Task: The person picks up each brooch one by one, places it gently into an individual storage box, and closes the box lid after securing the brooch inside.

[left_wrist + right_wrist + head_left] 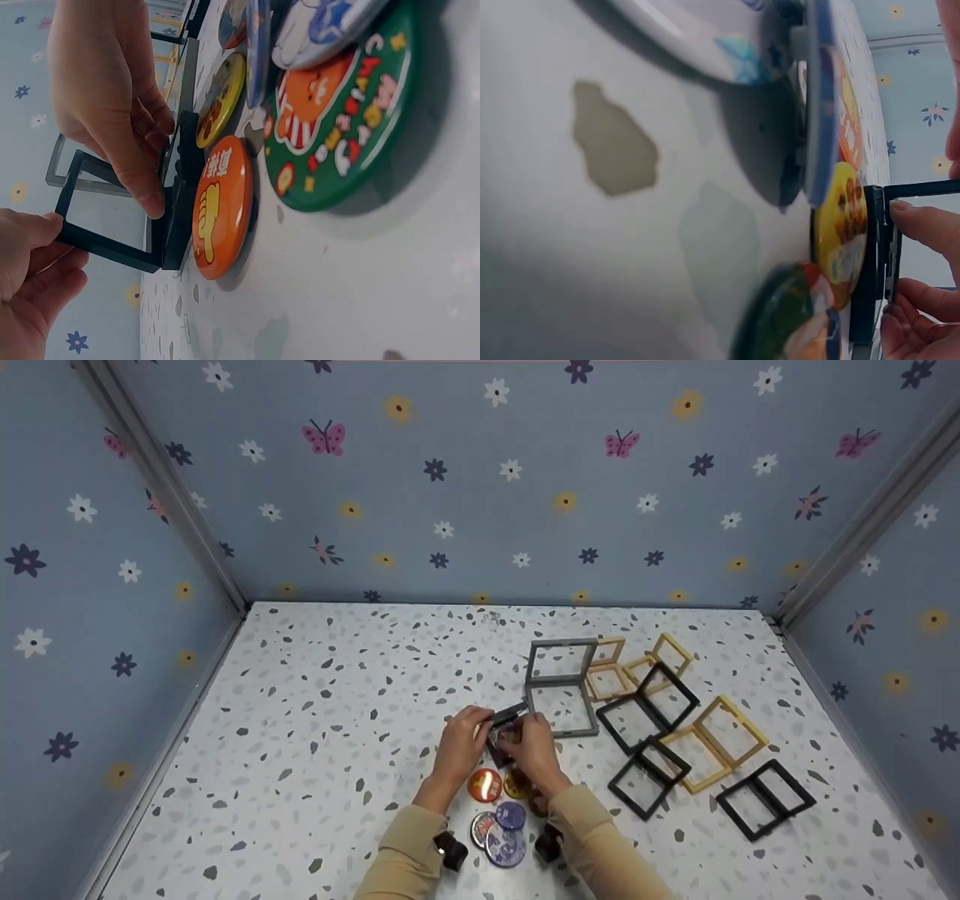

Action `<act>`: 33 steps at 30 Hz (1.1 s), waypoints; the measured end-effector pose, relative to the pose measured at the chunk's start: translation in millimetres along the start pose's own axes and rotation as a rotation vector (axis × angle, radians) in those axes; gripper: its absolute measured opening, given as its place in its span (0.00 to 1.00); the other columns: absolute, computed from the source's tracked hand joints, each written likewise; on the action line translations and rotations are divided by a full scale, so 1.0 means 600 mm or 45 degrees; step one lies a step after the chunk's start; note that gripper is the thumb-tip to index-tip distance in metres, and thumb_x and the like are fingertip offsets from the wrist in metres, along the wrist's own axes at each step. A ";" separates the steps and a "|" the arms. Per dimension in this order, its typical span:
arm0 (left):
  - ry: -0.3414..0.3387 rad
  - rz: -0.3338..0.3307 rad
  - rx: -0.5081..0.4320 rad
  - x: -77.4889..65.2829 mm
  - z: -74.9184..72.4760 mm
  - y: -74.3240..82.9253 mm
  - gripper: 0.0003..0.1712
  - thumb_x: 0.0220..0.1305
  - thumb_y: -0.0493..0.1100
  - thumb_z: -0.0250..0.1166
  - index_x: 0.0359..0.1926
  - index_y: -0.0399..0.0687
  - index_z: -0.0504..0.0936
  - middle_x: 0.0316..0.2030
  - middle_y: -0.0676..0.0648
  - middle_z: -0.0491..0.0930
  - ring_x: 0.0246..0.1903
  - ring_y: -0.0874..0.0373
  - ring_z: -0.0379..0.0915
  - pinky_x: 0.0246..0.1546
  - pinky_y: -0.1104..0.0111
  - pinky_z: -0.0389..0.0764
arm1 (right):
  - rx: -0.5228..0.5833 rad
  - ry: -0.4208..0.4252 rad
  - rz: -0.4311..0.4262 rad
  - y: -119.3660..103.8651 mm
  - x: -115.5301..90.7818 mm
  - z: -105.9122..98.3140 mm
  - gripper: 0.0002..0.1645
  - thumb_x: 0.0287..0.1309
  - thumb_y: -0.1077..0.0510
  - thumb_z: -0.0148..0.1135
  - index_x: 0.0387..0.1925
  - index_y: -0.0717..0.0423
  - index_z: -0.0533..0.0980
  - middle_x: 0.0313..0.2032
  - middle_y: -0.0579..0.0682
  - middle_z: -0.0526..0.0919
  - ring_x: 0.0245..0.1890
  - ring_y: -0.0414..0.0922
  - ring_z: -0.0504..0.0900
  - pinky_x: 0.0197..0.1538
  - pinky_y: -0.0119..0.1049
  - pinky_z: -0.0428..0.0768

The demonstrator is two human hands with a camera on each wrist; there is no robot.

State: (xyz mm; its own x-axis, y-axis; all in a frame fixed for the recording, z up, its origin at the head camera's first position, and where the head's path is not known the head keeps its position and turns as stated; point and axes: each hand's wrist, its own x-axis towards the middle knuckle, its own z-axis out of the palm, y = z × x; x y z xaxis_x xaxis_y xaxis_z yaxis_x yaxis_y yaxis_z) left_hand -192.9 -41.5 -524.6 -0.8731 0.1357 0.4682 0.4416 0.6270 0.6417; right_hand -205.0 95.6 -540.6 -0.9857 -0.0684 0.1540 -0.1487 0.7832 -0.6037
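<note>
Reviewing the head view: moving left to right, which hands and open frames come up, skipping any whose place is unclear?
Left hand → held black frame → right hand → gray frame → small tan frame → large yellow frame → rightmost black frame.

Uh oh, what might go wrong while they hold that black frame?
The black frame might slip and knock the orange badge close beside it. The right hand might bump the open grey frame nearby. The small purple badge overlaps another, so it could slide if nudged.
</note>
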 end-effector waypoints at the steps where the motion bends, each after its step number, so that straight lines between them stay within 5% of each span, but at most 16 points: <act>1: -0.002 -0.002 -0.001 0.000 -0.001 0.001 0.08 0.56 0.33 0.61 0.38 0.35 0.81 0.34 0.44 0.78 0.36 0.54 0.76 0.39 0.63 0.76 | -0.001 -0.003 0.002 0.000 0.001 0.001 0.20 0.39 0.57 0.72 0.29 0.65 0.72 0.30 0.55 0.70 0.30 0.49 0.72 0.33 0.41 0.74; 15: 0.025 0.032 -0.030 0.001 0.001 -0.003 0.08 0.55 0.32 0.62 0.37 0.34 0.81 0.33 0.44 0.78 0.36 0.53 0.76 0.39 0.62 0.75 | -0.080 0.038 -0.099 0.007 -0.001 0.006 0.24 0.38 0.53 0.73 0.28 0.66 0.72 0.29 0.57 0.70 0.32 0.53 0.73 0.36 0.45 0.73; 33: 0.042 0.057 -0.026 0.002 0.001 -0.008 0.08 0.55 0.32 0.62 0.37 0.34 0.81 0.33 0.44 0.78 0.35 0.52 0.76 0.39 0.60 0.75 | 0.081 -0.064 -0.027 0.011 -0.011 -0.025 0.29 0.36 0.55 0.73 0.39 0.67 0.72 0.32 0.56 0.71 0.32 0.50 0.71 0.37 0.43 0.72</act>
State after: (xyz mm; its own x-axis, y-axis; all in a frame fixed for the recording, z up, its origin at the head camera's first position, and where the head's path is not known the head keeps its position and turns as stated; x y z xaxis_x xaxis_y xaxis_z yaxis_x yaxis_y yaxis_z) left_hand -196.1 -43.9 -527.9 -0.8453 0.1374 0.5164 0.4843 0.6052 0.6318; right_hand -198.6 110.2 -533.9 -0.9848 -0.1167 0.1284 -0.1724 0.7406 -0.6495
